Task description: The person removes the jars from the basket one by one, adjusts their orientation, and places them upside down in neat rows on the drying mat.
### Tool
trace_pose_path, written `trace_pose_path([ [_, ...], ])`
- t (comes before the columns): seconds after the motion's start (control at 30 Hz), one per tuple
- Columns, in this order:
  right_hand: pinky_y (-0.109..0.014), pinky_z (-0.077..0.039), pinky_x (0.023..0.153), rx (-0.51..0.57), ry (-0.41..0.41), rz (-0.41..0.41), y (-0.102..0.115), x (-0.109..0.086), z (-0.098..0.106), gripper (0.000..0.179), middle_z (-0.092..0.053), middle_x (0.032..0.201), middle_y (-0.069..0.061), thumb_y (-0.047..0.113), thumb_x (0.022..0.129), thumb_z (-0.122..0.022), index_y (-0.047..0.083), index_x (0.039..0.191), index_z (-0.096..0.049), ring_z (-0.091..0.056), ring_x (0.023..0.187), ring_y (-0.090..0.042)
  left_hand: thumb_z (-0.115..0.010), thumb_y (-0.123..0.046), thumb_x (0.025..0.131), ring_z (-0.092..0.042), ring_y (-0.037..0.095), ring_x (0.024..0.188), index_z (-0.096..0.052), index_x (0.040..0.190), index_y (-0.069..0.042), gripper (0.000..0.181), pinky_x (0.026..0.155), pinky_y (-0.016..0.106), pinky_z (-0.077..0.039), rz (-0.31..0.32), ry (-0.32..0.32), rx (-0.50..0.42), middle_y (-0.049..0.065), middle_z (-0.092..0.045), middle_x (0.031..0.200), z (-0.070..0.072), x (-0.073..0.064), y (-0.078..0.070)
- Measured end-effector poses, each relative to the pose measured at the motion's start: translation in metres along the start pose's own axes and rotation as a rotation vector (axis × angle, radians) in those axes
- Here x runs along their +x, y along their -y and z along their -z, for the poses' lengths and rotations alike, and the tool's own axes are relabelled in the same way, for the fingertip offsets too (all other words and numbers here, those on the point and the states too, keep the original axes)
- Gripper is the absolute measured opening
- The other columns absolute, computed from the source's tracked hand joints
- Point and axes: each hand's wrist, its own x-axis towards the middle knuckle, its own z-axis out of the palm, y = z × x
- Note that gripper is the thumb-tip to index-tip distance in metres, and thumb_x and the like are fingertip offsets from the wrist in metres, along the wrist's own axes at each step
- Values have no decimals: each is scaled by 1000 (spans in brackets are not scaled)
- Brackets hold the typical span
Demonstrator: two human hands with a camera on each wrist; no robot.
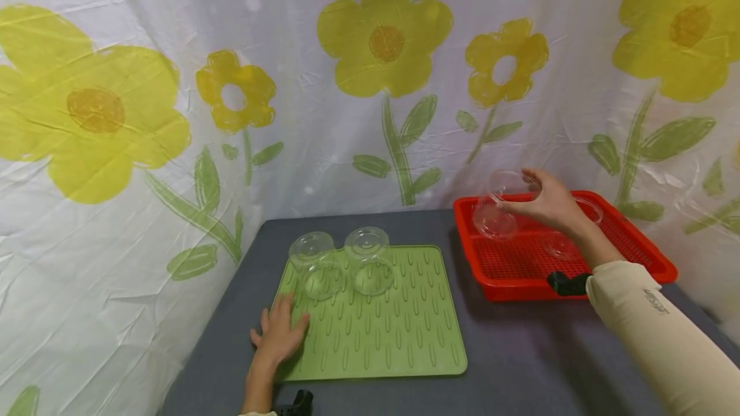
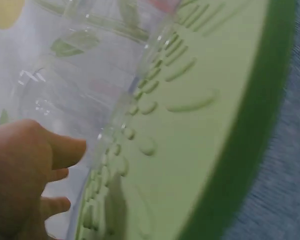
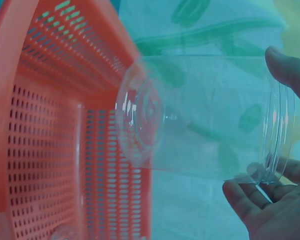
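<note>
1. The head view alone takes in the whole layout: the left hand [image 1: 280, 332] at the near left of a green mat [image 1: 399, 339], and the right hand [image 1: 546, 201] at a red basket [image 1: 491, 291], both on a dark grey table [image 1: 509, 352].
2. The right wrist view shows the grip more clearly: thumb on one side, curled fingers on the other, holding the rim end of a clear jar [image 3: 205, 117]. That jar is at the basket's left end, tilted in the head view; how deep its base sits, I cannot tell.
3. The left hand holds nothing, its fingers spread and relaxed. The left wrist view puts its thumb near a clear wall; contact with it is uncertain.
4. Two more jars, the left jar [image 1: 317, 265] and the middle jar [image 1: 370, 262], stand side by side on the mat's far left part. Another, the basket jar [image 1: 563, 246], sits inside the basket.
5. The jars look like thin, glossy plastic, cylindrical; the held one has a ridged rim and moulded rings in its base.
6. The mat is matte, with elongated raised ridges and a bordered edge; the basket's walls are perforated with slots.
</note>
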Motion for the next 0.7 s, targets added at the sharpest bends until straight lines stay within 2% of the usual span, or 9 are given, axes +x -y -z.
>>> trace_pose_path([
  [0.1,-68,-38,111,-4,-13,29,10,-3,-2,108,-30,163,-27,46,85,-81,0,161,-20,-37,143,-51,-52,-27,106,-5,59,151,-33,158,-10,58,110,83,-1,-81,-80,-11,25,-16,167,6,1,-5],
  [0.2,-67,-39,112,-7,-13,58,20,-4,-5,105,-33,162,-26,44,84,-82,1,160,-24,-38,142,-50,-54,-22,105,-17,56,150,-39,155,-9,55,111,81,-13,-179,-194,-31,25,-25,165,14,4,-14],
  [0.3,-65,-40,112,-9,-3,80,29,-6,-10,104,-35,162,-24,44,83,-83,2,160,-26,-39,143,-48,-57,-19,104,-22,56,148,-42,153,-6,53,110,81,-18,-287,-300,-74,26,-31,163,25,8,-26],
  [0.37,-65,-40,112,-1,5,95,36,-7,-13,103,-36,161,-23,43,83,-84,3,159,-28,-39,143,-47,-58,-18,103,-22,54,149,-43,153,-7,53,111,79,-20,-339,-343,-111,24,-32,162,31,11,-36],
  [0.43,-65,-40,112,4,13,122,43,-8,-16,101,-38,160,-23,40,83,-85,2,158,-30,-40,142,-48,-60,-19,103,-22,50,151,-42,154,-9,54,112,76,-22,-366,-354,-145,21,-32,163,36,12,-48],
  [0.53,-64,-40,112,17,26,158,53,-10,-24,99,-40,158,-23,36,81,-87,2,157,-33,-42,141,-48,-62,-22,102,-22,42,153,-42,155,-13,57,113,72,-27,-383,-337,-201,14,-32,165,39,11,-68],
  [0.7,-64,-41,111,-3,35,222,66,-15,-39,99,-45,153,-22,36,77,-90,3,155,-38,-46,138,-43,-71,-22,97,-29,38,152,-48,152,-14,60,114,70,-31,-464,-299,-253,11,-36,163,32,11,-101],
])
